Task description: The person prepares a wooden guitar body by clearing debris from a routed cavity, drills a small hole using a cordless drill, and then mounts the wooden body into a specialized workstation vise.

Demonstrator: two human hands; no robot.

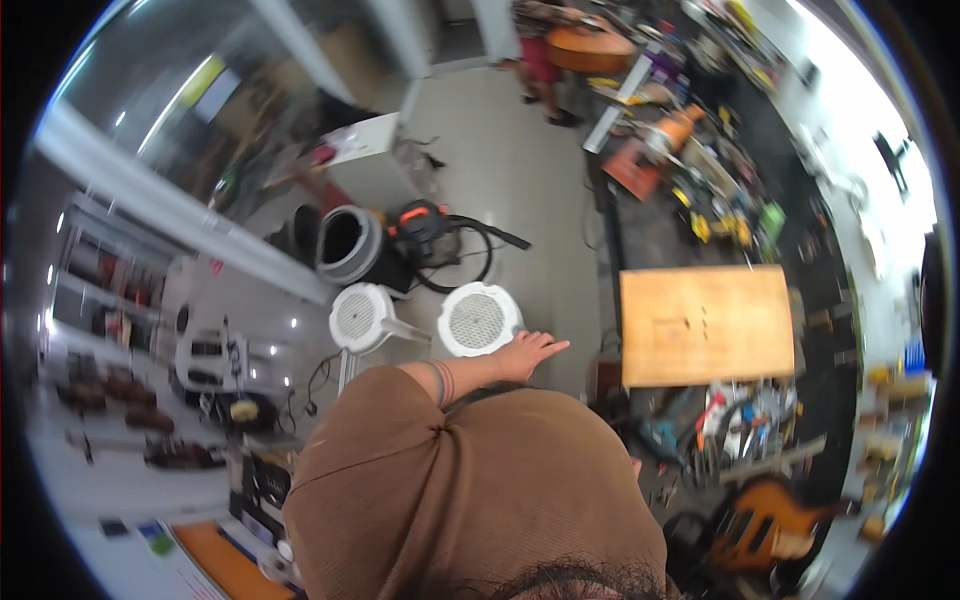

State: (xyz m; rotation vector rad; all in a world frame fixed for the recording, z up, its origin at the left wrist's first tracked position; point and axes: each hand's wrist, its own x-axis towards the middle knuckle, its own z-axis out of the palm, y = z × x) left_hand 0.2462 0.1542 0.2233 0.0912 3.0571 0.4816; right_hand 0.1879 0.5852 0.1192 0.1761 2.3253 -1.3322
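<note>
My left hand (532, 350) is stretched out to the right with fingers extended, holding nothing, near the rim of a white perforated plastic stool (474, 315). Whether it touches the stool I cannot tell. A second white stool (359, 314) stands to the left. Right of the hand, a plain wooden board (707, 322) with small dark marks lies on the dark workbench. Only a sliver of my right hand (636, 467) shows past my body, below the board; its fingers are hidden.
A vacuum (424, 225) with hose and a dark bin (346, 245) stand ahead, near a white cabinet (365, 150). Another person (540, 70) stands at the back beside a guitar (588, 45). Tools (700, 210) clutter the bench (820, 300), and an orange guitar (740, 530) rests lower right.
</note>
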